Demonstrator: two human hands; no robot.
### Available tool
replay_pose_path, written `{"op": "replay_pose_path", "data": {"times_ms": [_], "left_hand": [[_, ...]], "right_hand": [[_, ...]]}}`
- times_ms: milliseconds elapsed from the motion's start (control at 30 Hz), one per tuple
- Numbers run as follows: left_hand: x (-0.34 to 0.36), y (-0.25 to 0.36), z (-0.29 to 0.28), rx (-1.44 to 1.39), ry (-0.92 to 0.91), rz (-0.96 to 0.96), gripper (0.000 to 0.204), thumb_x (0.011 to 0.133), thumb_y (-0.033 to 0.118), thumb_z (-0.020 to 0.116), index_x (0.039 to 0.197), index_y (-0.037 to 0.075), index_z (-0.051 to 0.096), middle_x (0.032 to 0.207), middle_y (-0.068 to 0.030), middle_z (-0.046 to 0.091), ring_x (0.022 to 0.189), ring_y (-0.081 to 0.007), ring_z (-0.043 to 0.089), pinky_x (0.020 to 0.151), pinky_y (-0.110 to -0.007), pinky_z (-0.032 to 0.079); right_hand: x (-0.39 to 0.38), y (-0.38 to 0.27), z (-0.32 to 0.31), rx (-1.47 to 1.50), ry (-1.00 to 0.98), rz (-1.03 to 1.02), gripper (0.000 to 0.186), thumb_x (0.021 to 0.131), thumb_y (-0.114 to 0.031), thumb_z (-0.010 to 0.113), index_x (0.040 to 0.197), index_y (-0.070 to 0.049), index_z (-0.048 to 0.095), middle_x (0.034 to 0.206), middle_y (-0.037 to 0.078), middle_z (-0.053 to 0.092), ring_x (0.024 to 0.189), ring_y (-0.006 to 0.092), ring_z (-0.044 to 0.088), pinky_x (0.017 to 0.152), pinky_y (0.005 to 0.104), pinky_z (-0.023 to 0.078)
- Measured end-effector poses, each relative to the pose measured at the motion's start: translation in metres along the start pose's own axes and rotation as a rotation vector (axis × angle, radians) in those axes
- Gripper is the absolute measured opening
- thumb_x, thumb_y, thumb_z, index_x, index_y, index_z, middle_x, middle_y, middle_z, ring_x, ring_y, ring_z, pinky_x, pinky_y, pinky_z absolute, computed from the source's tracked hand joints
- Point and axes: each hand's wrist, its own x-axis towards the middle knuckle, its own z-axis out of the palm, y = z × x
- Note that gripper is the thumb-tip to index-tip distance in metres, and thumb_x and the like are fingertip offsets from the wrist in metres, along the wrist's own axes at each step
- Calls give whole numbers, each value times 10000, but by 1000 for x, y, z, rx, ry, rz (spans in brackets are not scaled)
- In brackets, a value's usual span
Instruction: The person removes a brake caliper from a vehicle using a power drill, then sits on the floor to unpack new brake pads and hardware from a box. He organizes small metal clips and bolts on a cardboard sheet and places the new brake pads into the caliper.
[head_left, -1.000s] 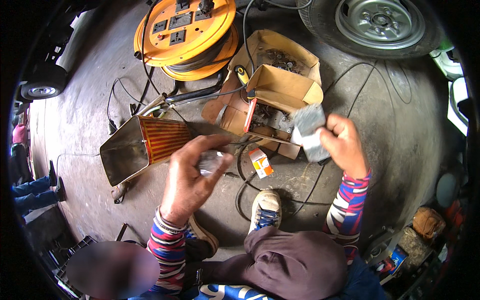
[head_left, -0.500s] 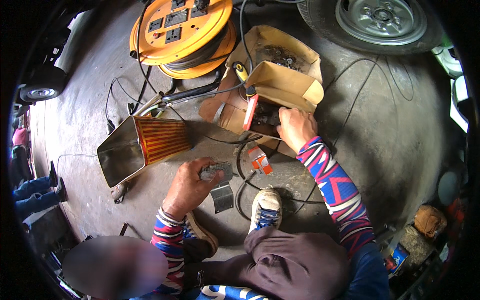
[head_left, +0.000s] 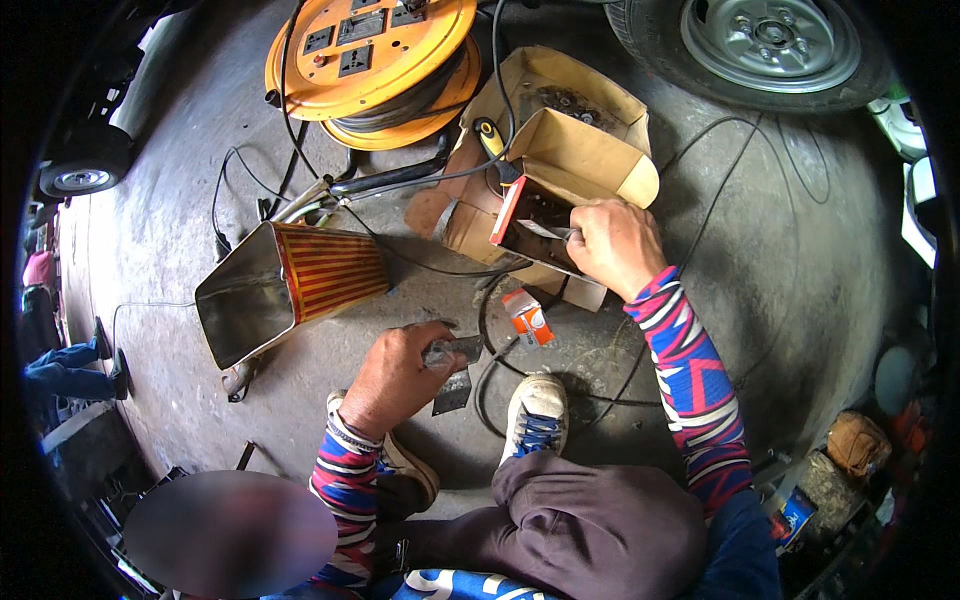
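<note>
My left hand (head_left: pixel 395 375), low in the middle of the head view, grips a dark grey metal plate (head_left: pixel 450 395) with crumpled clear plastic (head_left: pixel 440 354) at its fingertips. My right hand (head_left: pixel 610 245) pinches a thin pale flat piece (head_left: pixel 540 228) over a small cardboard box (head_left: pixel 507 205) with a red edge, whose dark contents are partly hidden. Behind it lie opened cardboard boxes (head_left: pixel 580 160) and a yellow-black handled tool (head_left: pixel 491 140). A small orange-and-white carton (head_left: pixel 528 315) lies between my hands, and a striped tin (head_left: pixel 330 275) lies on its side at the left.
An orange cable reel (head_left: pixel 370 75) stands at the top, with loose cables around. A spare wheel (head_left: pixel 770 50) is at the upper right. Another person's jeans-clad legs (head_left: pixel 75 375) show at the far left. Assorted items (head_left: pixel 855 445) crowd the lower right. My shoes are below the cables.
My right hand moved from beside the box into it, and now holds a thinner pale piece. My left hand moved down from near the tin, and a dark plate now shows in it.
</note>
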Motion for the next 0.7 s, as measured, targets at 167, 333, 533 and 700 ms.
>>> {"op": "replay_pose_path", "data": {"times_ms": [167,333,533,700], "left_hand": [[4,9,-13,-147,16,53,276,903,212,800,1053,-3,713,990,-180,739,935,-346,722,834,-399,556],[13,22,-20,-680,20,30,288,946,259,787,1052,12,685,1096,-88,706,998,-186,663,867,-335,521],[20,39,-10,-936,130,137,259,983,235,758,1100,40,635,1113,-17,638,982,-78,557,830,-261,479],[23,37,1,-957,222,-27,275,995,247,747,1138,51,619,980,24,669,898,-52,571,817,-236,478]], "right_hand": [[-8,15,-31,282,59,-22,165,853,-89,624,949,5,720,914,176,716,853,367,701,784,438,554],[-19,4,-53,775,73,133,173,904,-100,634,996,9,732,897,219,733,820,324,739,734,374,555],[-52,-62,-33,997,-98,47,194,902,-129,648,963,37,728,895,210,745,814,316,736,740,378,551],[-63,-85,-5,1333,-239,313,207,956,-130,607,991,37,723,852,122,737,762,196,686,719,329,529]]}}
